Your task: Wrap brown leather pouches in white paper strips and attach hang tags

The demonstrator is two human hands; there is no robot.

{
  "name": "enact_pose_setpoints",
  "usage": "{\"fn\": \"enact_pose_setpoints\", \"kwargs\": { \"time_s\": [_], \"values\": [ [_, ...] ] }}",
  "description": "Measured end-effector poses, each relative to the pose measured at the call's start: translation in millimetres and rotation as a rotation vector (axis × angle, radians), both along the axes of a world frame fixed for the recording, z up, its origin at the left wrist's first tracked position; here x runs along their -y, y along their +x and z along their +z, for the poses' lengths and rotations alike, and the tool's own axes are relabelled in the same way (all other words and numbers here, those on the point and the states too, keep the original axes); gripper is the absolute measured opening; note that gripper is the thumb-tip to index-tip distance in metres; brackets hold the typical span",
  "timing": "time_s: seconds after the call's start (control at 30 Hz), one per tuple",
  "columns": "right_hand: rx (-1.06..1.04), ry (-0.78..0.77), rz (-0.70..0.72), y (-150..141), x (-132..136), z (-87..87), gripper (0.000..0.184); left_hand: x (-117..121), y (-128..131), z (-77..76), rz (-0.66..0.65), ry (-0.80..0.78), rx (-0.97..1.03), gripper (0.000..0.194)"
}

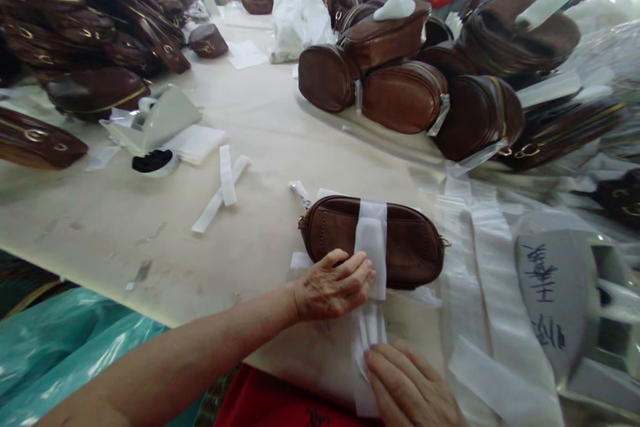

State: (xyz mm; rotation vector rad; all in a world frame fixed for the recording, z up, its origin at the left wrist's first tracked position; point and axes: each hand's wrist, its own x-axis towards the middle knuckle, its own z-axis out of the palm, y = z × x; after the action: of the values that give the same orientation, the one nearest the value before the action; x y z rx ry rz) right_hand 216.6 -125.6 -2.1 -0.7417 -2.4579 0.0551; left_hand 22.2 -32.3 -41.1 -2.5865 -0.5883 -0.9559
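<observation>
A dark brown leather bag (330,233) lies on its side on the table in front of me, with small gold rings at both ends. A white wrapping strip (373,233) passes across its middle and hangs toward me. My left hand (335,283) presses its bent fingers together on the strip at the bag's near edge. Lower down, my right hand (415,383) grips the strip's trailing part (367,347) with fingers held together; its thumb is hidden. A small wrapped tag (300,192) sticks out by the bag's left end.
Brown bags (405,97) are piled at the back right, and another pile (90,33) rises at the left. A tape dispenser (167,113) and loose white strips (227,177) lie left of centre. A grey dispenser (550,300) stands at right. Two people work across the table.
</observation>
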Motion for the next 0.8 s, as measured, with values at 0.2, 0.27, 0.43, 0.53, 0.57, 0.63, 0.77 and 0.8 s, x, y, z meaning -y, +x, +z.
{"fn": "enact_pose_setpoints", "kwargs": {
  "time_s": [0.2,0.27,0.43,0.53,0.57,0.63,0.77,0.8],
  "values": [
    [0.052,-0.003,0.029,3.1,-28.3,36.1,0.031,-2.1,-3.0,-0.9,-0.036,-0.062,0.000,0.021],
    [0.015,0.016,0.036,3.2,-44.3,43.0,0.031,-1.8,-5.2,-1.3,-0.053,-0.110,0.007,0.024],
    [-0.099,-0.028,0.024,-1.2,-86.7,40.5,0.023,-1.3,-7.7,-3.7,-0.086,-0.212,0.084,0.025],
    [-0.173,-0.102,-0.009,-4.8,-109.2,30.9,0.019,-2.7,-7.2,-5.0,-0.130,-0.265,0.149,0.022],
    [-0.192,-0.122,-0.037,-5.7,-115.1,26.5,0.019,-3.3,-7.1,-4.9,-0.143,-0.284,0.161,0.021],
    [-0.218,-0.171,-0.111,-7.3,-123.6,16.5,0.018,-4.7,-7.6,-4.1,-0.159,-0.321,0.166,0.020],
    [-0.261,-0.302,-0.257,-10.4,-128.2,-1.0,0.014,-7.5,-9.5,-2.9,-0.201,-0.337,0.187,0.018],
    [-0.271,-0.321,-0.288,-11.4,-127.7,-3.6,0.012,-8.0,-9.9,-3.5,-0.212,-0.337,0.196,0.018]
  ]
}}
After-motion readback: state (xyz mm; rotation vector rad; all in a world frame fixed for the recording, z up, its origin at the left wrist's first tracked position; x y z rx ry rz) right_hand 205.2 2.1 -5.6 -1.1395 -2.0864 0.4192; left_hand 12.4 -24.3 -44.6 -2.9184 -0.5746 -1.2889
